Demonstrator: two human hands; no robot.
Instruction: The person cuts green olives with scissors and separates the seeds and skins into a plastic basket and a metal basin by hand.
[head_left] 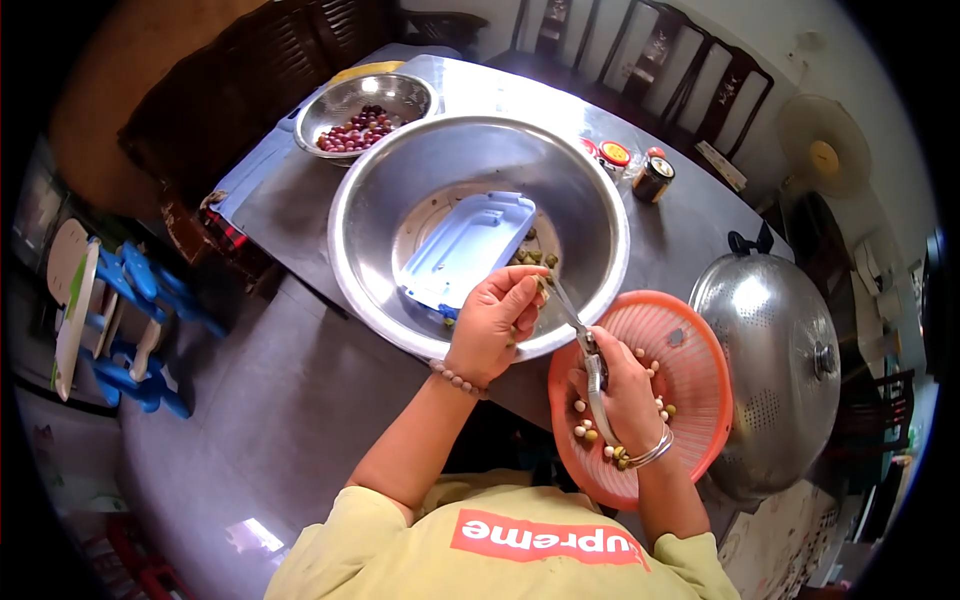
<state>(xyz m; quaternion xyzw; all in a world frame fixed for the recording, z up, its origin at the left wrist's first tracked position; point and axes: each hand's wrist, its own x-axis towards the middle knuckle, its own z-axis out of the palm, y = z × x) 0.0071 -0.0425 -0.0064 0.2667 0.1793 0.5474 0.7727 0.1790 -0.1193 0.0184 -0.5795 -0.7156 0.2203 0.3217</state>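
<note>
Over the near edge of a large steel basin (350, 280), my left hand (497, 318) is closed, pinching a small olive-green, nut-like piece (544, 284) between thumb and fingers. Metal scissors (566, 302) are gripped in my right hand (624, 392), their tips meeting that piece. Inside the basin lies a light blue plastic lid (468, 248), with several olive-green pieces (530, 256) beside it. Below my right hand is a pink plastic basket (697, 365) holding small round white and yellow-green pieces (586, 430).
A steel colander (420, 92) of red grape-like fruit (362, 130) stands at the back left. Jars (613, 155) and a dark can (654, 180) sit behind the basin. A large domed steel lid (765, 390) is at right. A blue child seat (140, 310) stands at left.
</note>
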